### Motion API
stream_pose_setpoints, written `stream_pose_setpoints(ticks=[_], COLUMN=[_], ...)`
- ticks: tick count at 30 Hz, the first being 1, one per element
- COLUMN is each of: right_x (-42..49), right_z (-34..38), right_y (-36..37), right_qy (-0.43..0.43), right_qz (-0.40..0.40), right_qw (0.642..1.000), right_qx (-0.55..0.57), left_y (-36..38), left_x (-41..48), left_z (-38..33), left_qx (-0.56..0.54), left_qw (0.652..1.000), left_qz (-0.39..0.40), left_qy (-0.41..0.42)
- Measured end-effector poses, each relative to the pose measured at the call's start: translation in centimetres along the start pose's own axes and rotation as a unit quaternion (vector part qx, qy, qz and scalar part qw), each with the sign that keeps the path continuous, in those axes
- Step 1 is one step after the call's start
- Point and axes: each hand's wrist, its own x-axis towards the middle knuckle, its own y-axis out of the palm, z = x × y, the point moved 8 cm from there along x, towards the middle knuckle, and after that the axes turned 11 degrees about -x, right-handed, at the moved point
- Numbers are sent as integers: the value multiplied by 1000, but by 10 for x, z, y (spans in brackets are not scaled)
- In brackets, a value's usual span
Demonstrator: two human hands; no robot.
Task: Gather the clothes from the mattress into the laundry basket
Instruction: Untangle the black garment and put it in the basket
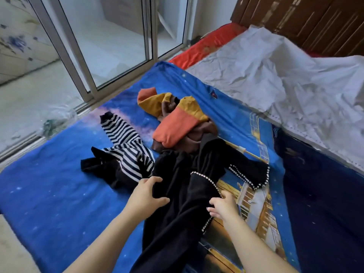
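Toward the near edge of the mattress point(49, 186), the left hand point(146, 196) is gripping a fold of the black garment point(177, 194), thumb and fingers curled round the cloth, while the right hand point(222, 205) is holding the same garment with curled fingers beside its rhinestone trim point(204, 178). Just beyond, a striped garment point(126, 146) is lying against the black one on the side of the left edge, and an orange, yellow and brown garment point(177, 123) is lying bunched near the middle, overlapping the black cloth; a crumpled white sheet point(275, 75) is covering the far right corner.
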Motion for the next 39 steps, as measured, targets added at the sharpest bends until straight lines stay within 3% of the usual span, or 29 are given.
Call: stream_pose_setpoints(ticks=[5,8,12,14,17,21,23,26,29,32,35,39], right_x=[30,46,64,36,1,-49,-62,-68,-77,-96,-122,-160], right_z=[-46,-53,-56,-28,20,78,100,124,137,149,169,196], right_y=[15,28,64,72,78,57,33,-19,-79,-123,-151,-184], right_qy=[79,104,103,59,-78,-272,-318,-313,-274,-261,-276,-305], right_qz=[-16,-4,79,111,182,226,191,58,-98,-182,-205,-125], right_qw=[996,994,986,987,979,927,912,938,954,948,939,939], right_qx=[-22,29,109,101,50,-122,-173,-139,-70,-32,-1,95], left_y=[15,22,40,46,41,12,-3,-6,-15,-35,-43,-55], left_x=[32,49,55,50,43,41,35,25,17,7,-3,-20], left_z=[25,30,39,46,52,19,-10,-53,-92,-122,-155,-211], left_qx=[2,-3,-1,-13,-70,-127,-181,-300,-291,-268,-246,-282], left_qw=[1000,1000,1000,999,996,991,981,953,956,963,968,955], left_qz=[6,1,10,15,15,-28,-41,31,36,-4,14,-15], left_qy=[-4,5,-7,-32,-59,31,48,22,28,37,53,95])
